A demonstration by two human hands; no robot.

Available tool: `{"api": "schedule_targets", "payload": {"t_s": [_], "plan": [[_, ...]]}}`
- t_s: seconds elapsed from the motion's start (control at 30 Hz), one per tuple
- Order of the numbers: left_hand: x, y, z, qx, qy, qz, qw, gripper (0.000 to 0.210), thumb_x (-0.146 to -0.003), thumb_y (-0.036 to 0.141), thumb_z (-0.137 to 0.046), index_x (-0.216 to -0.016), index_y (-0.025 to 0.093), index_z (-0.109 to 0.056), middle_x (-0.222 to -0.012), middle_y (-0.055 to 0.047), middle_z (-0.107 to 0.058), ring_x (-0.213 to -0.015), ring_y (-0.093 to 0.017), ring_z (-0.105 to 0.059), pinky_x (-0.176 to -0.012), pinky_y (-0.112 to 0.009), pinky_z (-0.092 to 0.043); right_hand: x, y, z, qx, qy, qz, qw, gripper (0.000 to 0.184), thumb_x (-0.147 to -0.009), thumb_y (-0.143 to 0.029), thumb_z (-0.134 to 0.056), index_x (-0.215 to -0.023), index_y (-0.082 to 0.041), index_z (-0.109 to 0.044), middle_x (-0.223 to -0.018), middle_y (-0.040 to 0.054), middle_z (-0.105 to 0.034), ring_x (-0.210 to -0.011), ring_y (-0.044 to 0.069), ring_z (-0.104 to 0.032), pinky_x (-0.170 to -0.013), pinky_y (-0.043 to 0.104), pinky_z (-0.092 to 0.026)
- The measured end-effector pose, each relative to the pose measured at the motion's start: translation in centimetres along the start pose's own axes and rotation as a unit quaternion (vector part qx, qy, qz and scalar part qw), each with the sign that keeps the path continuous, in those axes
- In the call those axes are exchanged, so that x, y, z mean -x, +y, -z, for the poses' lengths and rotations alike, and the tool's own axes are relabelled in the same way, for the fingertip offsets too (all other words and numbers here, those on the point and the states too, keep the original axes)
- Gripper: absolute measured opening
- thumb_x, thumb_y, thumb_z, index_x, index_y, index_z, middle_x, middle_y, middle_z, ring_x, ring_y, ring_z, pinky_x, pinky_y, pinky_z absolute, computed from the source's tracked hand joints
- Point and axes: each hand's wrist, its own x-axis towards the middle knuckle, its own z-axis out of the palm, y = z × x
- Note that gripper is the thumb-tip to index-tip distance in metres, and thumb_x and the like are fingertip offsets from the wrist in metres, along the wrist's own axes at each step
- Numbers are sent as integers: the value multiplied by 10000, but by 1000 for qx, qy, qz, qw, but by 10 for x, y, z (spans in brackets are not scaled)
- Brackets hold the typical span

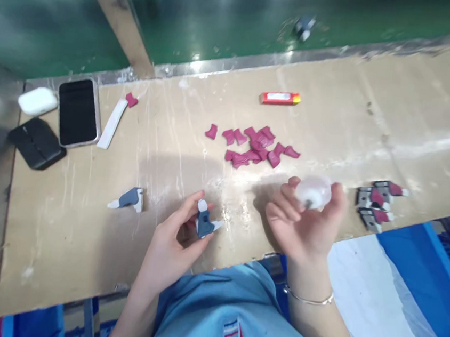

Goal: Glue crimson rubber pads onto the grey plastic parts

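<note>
My left hand point(180, 233) is closed on a small blue-grey plastic piece point(204, 224) with pale tips, gripped between thumb and fingers just above the table. My right hand point(304, 219) is raised to the right, its fingers and thumb around a small translucent bottle point(313, 192); what is inside it is blurred. Between and beyond my hands lies a loose heap of maroon plastic pieces point(253, 149). A similar blue-grey piece point(128, 199) rests on the table left of my left hand. Several pieces with maroon inserts point(378, 203) are grouped right of my right hand.
On the left lie a phone point(78, 113), a white case point(38, 101), a black case point(37, 143) and a white strip point(112, 123). A red lighter-like object point(279, 98) is farther back. A metal ledge and green panel point(224, 23) border the table point(59, 247); blue bins point(424, 259) stand below.
</note>
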Motion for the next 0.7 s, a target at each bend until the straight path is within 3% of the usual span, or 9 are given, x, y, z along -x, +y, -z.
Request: {"api": "schedule_targets", "payload": {"t_s": [0.1,0.2,0.27,0.33,0.37,0.4,0.47,0.57,0.7], "plan": [[1,-2,0,-16,10,11,1000,615,-858,292,-764,-1457,278,-630,-1271,-37,-808,-1084,-195,-781,-968,-300,-623,-19,-37,35,-284,-60,-104,951,108,-1067,-240,-493,-1078,-210,-596,-686,-45,-600,-578,107,-605,-556,209,-580],[2,0,-1,-30,16,23,999,617,-849,336,-761,-1453,304,-635,-1280,-27,-805,-1140,-215,-768,-959,-312,-618,-21,-51,50,-348,-98,-99,927,86,-1031,-196,-524,-1105,-215,-563,-693,-45,-591,-608,120,-624,-575,214,-588],[3,3,-2,-38,19,23,999,621,-845,361,-760,-1452,317,-636,-1279,-22,-806,-1142,-220,-766,-930,-311,-618,-14,-47,42,-244,-72,-60,965,251,-993,-427,-654,-1124,-224,-590,-722,-46,-599,-587,115,-586,-525,218,-551],[3,4,-1,-47,22,22,998,622,-849,365,-752,-1458,324,-630,-1275,-20,-807,-1152,-221,-760,-947,-318,-609,-8,-40,26,-7,-33,-6,999,419,-938,-629,-669,-1117,-252,-636,-742,-40,-603,-550,120,-530,-471,244,-496],[3,4,-1,-51,23,22,998,622,-855,362,-746,-1464,325,-625,-1278,-21,-805,-1164,-222,-755,-965,-324,-602,-7,-37,17,148,-14,31,988,417,-938,-644,-658,-1120,-269,-660,-772,-26,-624,-563,130,-533,-484,262,-495],[2,3,0,-54,21,19,998,625,-856,361,-743,-1468,324,-622,-1281,-25,-804,-1177,-225,-751,-981,-331,-596,-10,-36,9,310,-1,76,948,367,-958,-598,-649,-1138,-280,-681,-837,0,-664,-609,149,-569,-538,291,-525],[1,-1,1,-58,9,5,998,637,-852,362,-749,-1474,321,-617,-1283,-31,-803,-1189,-232,-750,-993,-338,-594,-21,-37,-2,586,4,162,794,285,-994,-416,-620,-1225,-270,-702,-1091,84,-736,-827,215,-681,-764,401,-606],[-1,-8,4,-63,-1,-14,998,655,-857,364,-749,-1494,320,-599,-1294,-34,-799,-1201,-236,-750,-987,-340,-602,-45,-45,-6,794,-64,198,571,359,-1023,-255,-504,-1315,-205,-706,-1324,164,-719,-1140,313,-699,-1016,543,-574],[-1,-13,4,-62,0,-23,998,651,-878,365,-737,-1507,299,-584,-1305,-55,-794,-1216,-245,-747,-1026,-368,-601,-61,-56,-1,858,-152,213,443,357,-1071,-249,-465,-1271,-190,-756,-1231,158,-763,-1112,307,-722,-938,485,-619]]}}
